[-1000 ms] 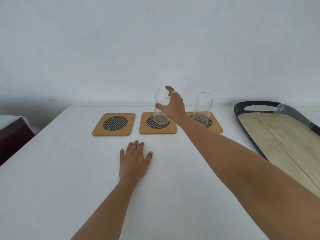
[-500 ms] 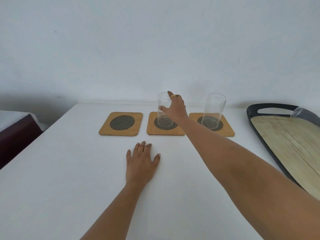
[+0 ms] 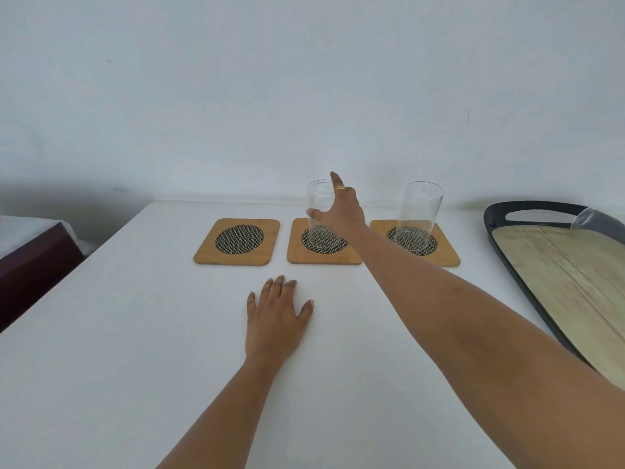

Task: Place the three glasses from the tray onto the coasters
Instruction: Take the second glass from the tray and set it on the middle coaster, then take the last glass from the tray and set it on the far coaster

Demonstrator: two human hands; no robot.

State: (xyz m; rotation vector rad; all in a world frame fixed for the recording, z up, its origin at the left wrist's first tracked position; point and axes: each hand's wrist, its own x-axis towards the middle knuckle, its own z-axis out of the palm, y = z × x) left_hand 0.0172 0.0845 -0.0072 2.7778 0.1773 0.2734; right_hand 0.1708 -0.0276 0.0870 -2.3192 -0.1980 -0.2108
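Glass [image 3: 321, 214] now stands on the middle coaster [image 3: 324, 242], lowered from a second ago, right hand [image 3: 341, 211] loosening around it, left hand [image 3: 275, 319] spread flat before that coaster; left coaster [image 3: 236, 241] awaits the tray [image 3: 507, 214] glass [image 3: 590, 216]

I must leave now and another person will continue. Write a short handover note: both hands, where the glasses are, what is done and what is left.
Right hand: at the middle glass, fingers opening; whether it grips is unclear.
Left hand: flat on the table, holding nothing.
Done: right glass upright on the right coaster; middle glass upright on the middle coaster.
Left: the left coaster is bare. The third glass lies at the tray's far edge; place it there.
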